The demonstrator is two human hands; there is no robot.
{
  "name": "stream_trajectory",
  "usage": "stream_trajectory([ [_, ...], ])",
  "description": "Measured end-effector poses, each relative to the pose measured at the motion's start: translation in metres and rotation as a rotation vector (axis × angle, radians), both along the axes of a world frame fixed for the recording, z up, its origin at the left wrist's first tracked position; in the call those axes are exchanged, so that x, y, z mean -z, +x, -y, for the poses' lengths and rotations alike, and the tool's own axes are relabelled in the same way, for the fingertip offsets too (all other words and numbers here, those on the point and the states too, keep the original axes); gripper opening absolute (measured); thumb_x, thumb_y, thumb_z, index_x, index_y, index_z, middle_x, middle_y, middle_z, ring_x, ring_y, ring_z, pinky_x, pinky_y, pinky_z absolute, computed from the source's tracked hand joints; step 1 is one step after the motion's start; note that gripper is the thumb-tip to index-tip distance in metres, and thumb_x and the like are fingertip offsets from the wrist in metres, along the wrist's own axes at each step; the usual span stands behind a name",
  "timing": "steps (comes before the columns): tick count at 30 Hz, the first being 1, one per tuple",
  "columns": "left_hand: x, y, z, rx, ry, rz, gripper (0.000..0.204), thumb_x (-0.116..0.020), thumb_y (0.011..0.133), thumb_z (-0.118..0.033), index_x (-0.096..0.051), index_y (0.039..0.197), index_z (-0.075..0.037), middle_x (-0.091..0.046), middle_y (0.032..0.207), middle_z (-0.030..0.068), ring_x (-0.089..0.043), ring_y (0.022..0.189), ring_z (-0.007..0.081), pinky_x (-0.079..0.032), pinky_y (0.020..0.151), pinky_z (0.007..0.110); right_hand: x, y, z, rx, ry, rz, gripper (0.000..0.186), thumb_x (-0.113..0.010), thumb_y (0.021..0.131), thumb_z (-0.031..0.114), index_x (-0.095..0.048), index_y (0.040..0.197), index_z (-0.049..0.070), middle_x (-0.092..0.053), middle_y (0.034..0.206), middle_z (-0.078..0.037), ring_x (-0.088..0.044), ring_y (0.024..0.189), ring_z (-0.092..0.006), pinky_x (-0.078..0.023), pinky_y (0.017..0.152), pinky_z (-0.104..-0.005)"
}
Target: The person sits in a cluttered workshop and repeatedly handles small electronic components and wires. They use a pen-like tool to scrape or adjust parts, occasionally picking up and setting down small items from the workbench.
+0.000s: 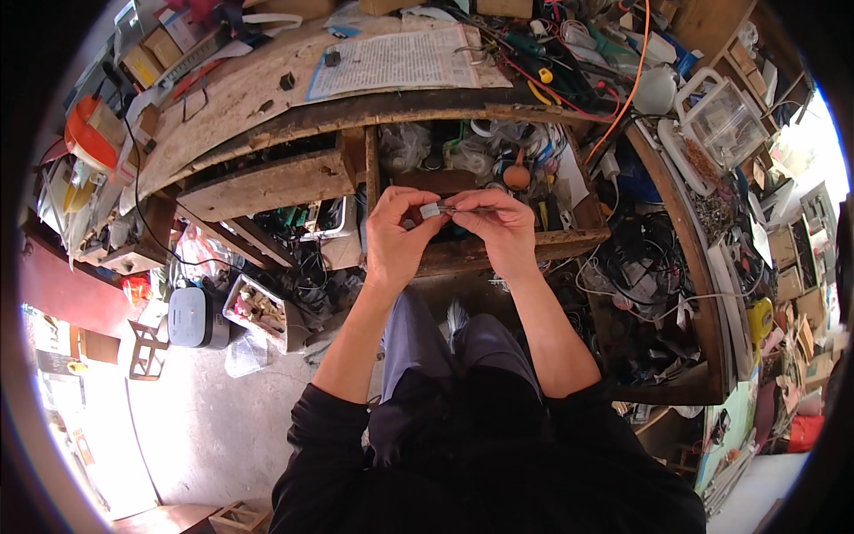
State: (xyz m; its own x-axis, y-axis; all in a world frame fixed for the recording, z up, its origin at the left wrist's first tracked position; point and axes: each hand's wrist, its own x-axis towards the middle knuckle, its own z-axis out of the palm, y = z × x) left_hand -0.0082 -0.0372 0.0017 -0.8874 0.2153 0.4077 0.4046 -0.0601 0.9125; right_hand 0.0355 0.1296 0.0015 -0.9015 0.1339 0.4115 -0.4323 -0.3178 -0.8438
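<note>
Over an open wooden drawer (560,238), my left hand (398,230) pinches a small pale grey block (431,211), perhaps plastic, between thumb and fingers. My right hand (501,228) is closed on a thin dark item (463,210) that meets the block's right side; its exact shape is too small to tell. The drawer holds clear bags (405,142), tangled wires, a round orange-brown object (517,173) and assorted small tools, partly hidden by my hands.
Above is a worn bench (249,89) with printed paper (391,62), tools and cables. Left are a part-open drawer (262,182), a box of odds (259,307) and a dark appliance (191,318) on the floor. Right are piled cables (640,276) and clear plastic containers (721,116).
</note>
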Motion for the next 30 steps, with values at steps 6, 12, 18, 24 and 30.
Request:
stream_trajectory([
  [6,-0.001,0.001,0.001,-0.016,-0.047,-0.006,0.027,-0.080,0.078,0.006,-0.073,0.103,-0.001,-0.061,0.104,0.0011,-0.053,0.083,0.0083,-0.045,0.072,0.022,-0.001,0.003,0.003,0.040,0.062,-0.019,0.017,-0.070,0.086,-0.014,-0.072,0.098,-0.002,-0.072,0.109,-0.015,-0.069,0.100,-0.0183,-0.056,0.088,-0.0284],
  [12,-0.001,0.001,0.001,-0.033,-0.087,-0.044,0.030,-0.079,0.076,0.006,-0.073,0.105,-0.001,-0.062,0.104,0.0020,-0.054,0.084,0.0094,-0.046,0.073,0.023,0.002,0.003,0.005,0.090,0.147,-0.053,0.016,-0.071,0.086,-0.014,-0.072,0.098,-0.004,-0.072,0.109,-0.015,-0.068,0.101,-0.0188,-0.056,0.089,-0.0291],
  [18,0.000,0.000,0.002,-0.021,-0.105,-0.040,0.029,-0.078,0.077,0.006,-0.075,0.105,-0.002,-0.065,0.101,0.0023,-0.056,0.082,0.0095,-0.047,0.071,0.023,0.004,0.009,0.011,0.303,0.411,-0.207,0.017,-0.073,0.085,-0.008,-0.074,0.099,0.001,-0.073,0.105,-0.012,-0.070,0.097,-0.0206,-0.056,0.085,-0.0301],
  [24,0.000,-0.003,0.002,-0.004,-0.165,-0.004,0.025,-0.077,0.080,0.004,-0.077,0.105,-0.002,-0.068,0.098,0.0022,-0.058,0.076,0.0077,-0.048,0.067,0.022,-0.008,0.013,0.011,0.557,0.881,-0.533,0.029,-0.076,0.071,-0.009,-0.073,0.096,0.005,-0.072,0.102,-0.009,-0.070,0.091,-0.0275,-0.057,0.076,-0.0359],
  [30,0.000,-0.008,-0.001,-0.028,-0.188,0.028,0.024,-0.080,0.077,-0.001,-0.078,0.101,-0.005,-0.069,0.089,0.0068,-0.063,0.073,0.0124,-0.051,0.067,0.027,-0.020,0.009,0.005,0.650,1.196,-0.730,0.028,-0.078,0.064,0.000,-0.072,0.091,0.006,-0.072,0.099,-0.007,-0.070,0.084,-0.0247,-0.054,0.068,-0.0334],
])
